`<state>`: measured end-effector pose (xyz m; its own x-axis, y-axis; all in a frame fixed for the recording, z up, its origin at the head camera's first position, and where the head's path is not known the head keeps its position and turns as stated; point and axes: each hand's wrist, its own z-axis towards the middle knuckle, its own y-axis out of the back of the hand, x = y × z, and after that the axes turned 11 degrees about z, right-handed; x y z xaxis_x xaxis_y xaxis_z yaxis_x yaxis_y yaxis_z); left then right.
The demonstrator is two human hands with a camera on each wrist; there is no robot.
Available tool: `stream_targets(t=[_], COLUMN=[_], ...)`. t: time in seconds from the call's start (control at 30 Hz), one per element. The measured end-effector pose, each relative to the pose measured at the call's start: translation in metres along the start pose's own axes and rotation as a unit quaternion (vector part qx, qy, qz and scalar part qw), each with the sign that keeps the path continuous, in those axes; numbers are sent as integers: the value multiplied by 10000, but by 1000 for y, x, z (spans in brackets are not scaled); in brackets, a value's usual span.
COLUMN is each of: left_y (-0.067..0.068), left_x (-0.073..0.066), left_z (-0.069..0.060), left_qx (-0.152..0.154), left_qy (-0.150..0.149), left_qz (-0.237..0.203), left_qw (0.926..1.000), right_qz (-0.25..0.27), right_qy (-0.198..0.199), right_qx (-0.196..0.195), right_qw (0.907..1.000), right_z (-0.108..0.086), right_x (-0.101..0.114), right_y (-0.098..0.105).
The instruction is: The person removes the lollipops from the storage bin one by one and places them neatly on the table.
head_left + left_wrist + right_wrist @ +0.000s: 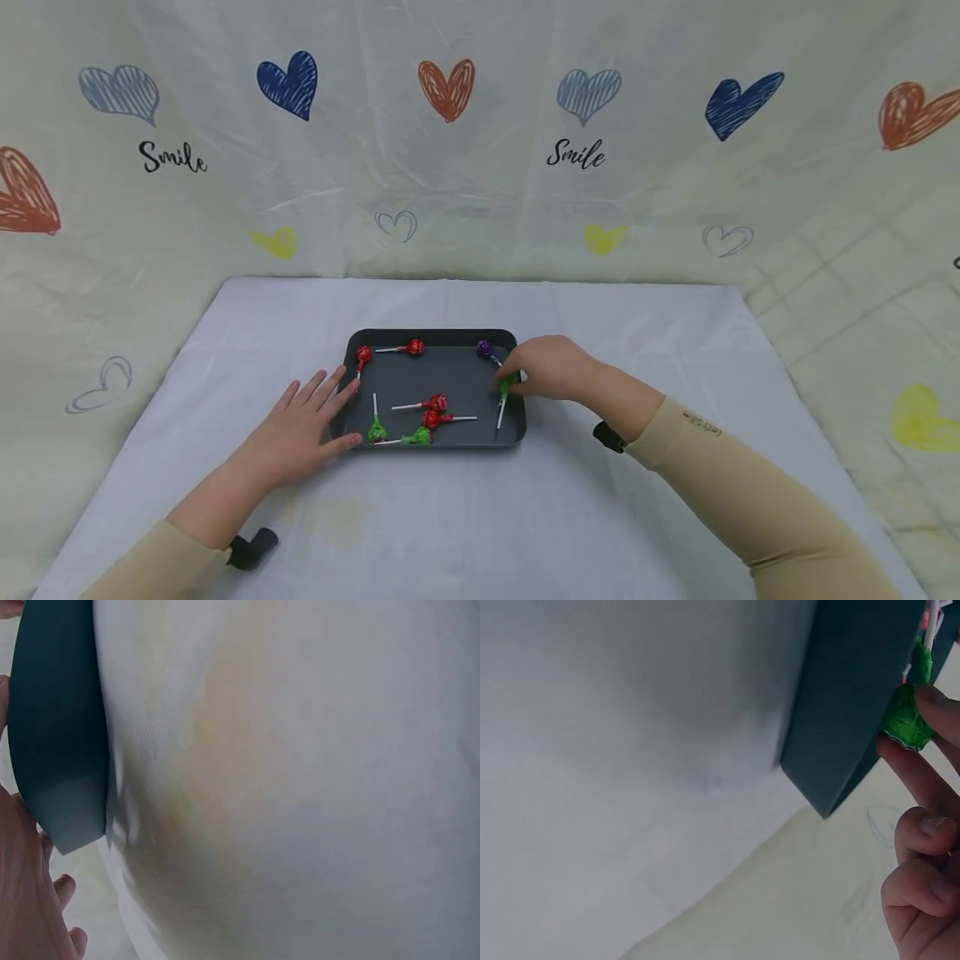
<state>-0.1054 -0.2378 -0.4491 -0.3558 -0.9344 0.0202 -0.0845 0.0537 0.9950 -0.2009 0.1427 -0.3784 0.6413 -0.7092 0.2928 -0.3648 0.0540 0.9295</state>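
A dark grey tray (450,375) lies on the table with several wrapped lollipops in it. My right hand (555,367) pinches a green lollipop (907,720) by its candy end at the tray's right side; its white stick points toward the near edge. Just beyond those fingers lies a purple lollipop (485,348). My left hand (300,433) rests with spread, straight fingers at the tray's left edge. Near the thumb are two green lollipops (377,431). Two red lollipops (435,418) lie around the tray's middle, and two more red lollipops (415,347) sit along the far left.
A white cloth (465,533) covers the table, with a faint yellowish stain (337,517) in front of the tray. Behind it hangs a pale curtain (495,183) printed with hearts. Dark wrist cameras (253,548) are strapped to both forearms.
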Motion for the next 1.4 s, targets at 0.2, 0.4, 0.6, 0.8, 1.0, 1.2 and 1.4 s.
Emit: stream_targets(t=[0.2,0.4,0.6,0.8,1.0,1.2,1.4], left_y=[-1,-1,-2,-3,-2,-2,-2], left_x=[0,1,2,3,3,2,3], left_z=[-1,-1,-1,-2,0,0,1], left_qx=[3,-34,-7,1,3,29,50], left_qy=[-7,-7,-22,-14,-33,1,41], left_qz=[-42,-41,-91,-54,-73,-79,-73], left_qw=[10000,10000,10000,10000,10000,10000,10000], right_qz=[252,372,394,518,615,589,708], right_qy=[-117,-202,-331,-403,-536,-548,-525], right_qx=[-147,-336,-355,-169,126,131,140], right_qw=[9995,9985,9980,9977,9966,9967,9960], right_z=[-12,-31,-46,-52,-47,-41,-40], right_x=[-8,-23,-40,-50,-61,-73,-81], right_y=[13,25,29,27,11,-6,-12])
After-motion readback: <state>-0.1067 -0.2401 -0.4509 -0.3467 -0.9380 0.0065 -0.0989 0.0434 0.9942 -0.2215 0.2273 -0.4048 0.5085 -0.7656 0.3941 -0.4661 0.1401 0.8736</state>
